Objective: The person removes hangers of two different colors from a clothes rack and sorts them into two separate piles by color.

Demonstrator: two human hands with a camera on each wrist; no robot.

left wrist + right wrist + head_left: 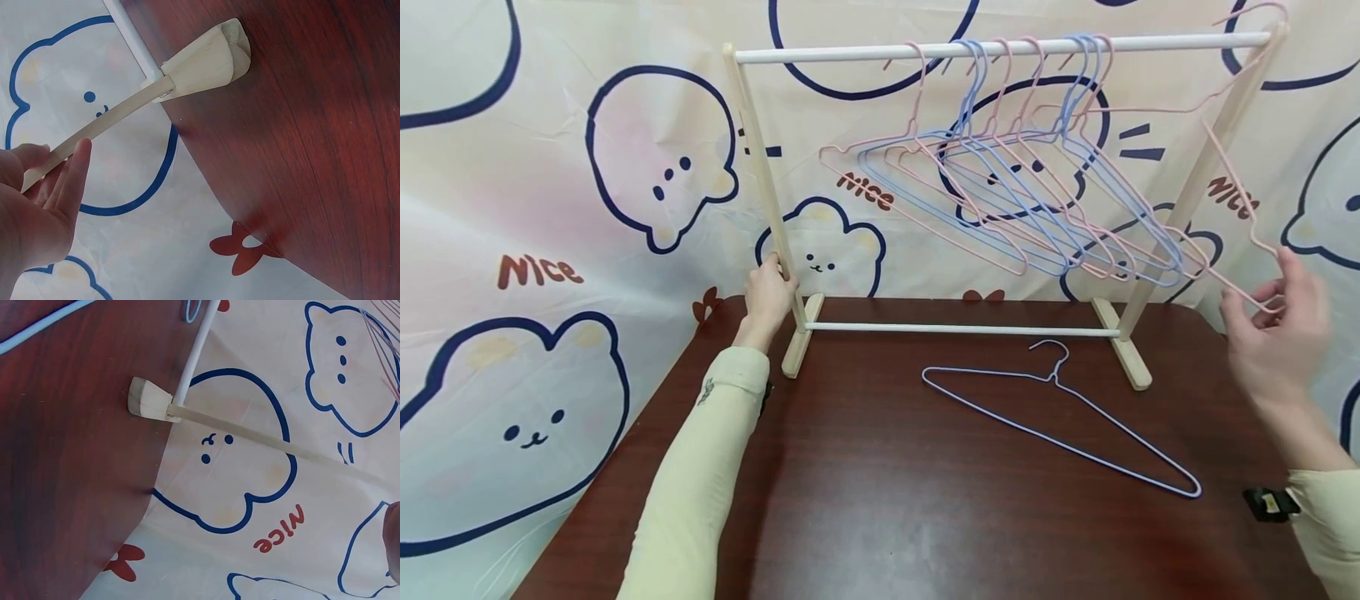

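Note:
In the head view my left hand [769,293] grips the left wooden upright [767,179] of a garment rack, low down near its foot; the left wrist view shows thumb and fingers around that upright [103,120]. At the right my right hand [1281,333] pinches one corner of a pink hanger [1232,171]. This hanger is raised beside the rack's right upright [1198,179], its hook up by the end of the top bar. Only a bit of my right hand [392,540] enters the right wrist view. Several pink and blue hangers [992,150] hang from the white top bar [850,55].
A blue hanger [1037,433] lies flat on the dark wooden table [880,508], in front of the rack. The white lower bar [955,329] joins the rack's two feet. Behind the table hangs a cloth [647,208] printed with bears.

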